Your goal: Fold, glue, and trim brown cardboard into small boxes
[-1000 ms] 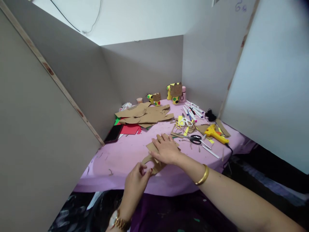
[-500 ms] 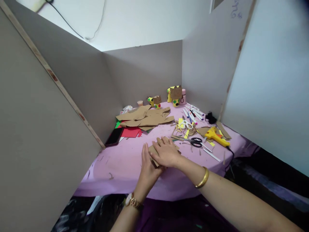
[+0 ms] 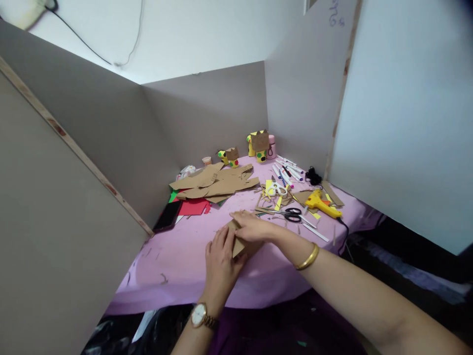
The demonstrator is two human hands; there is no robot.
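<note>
- Around the back and both sides of the table, here they stand: grey partition panels (image 3: 207,108), boxing in the whole scene.
- Below them, the table with its pink cloth (image 3: 177,266), busy at the back and along the right.
- Big brown cardboard sheets (image 3: 229,185), heaped toward the back left, overlapping red paper (image 3: 192,207).
- And centre stage, near the front edge, the cardboard piece (image 3: 239,247), right under both hands!
- The right hand (image 3: 252,228) comes across its far and right part, palm down; its fingertips are partly hidden, so I can't tell whether they pinch or merely press.
- The left hand (image 3: 221,254) has the near left side, fingers close together over the edge, thumb at the near corner, seemingly clasping the piece between them.
- Off to the right, a yellow glue gun (image 3: 322,203) lying on its side.
- Over at far left, a dark phone (image 3: 168,216), flat beside the red paper.
- Just beyond the right hand, black-handled scissors (image 3: 293,214).
- Behind those, slim white markers (image 3: 291,170), scattered in a loose bunch.
</note>
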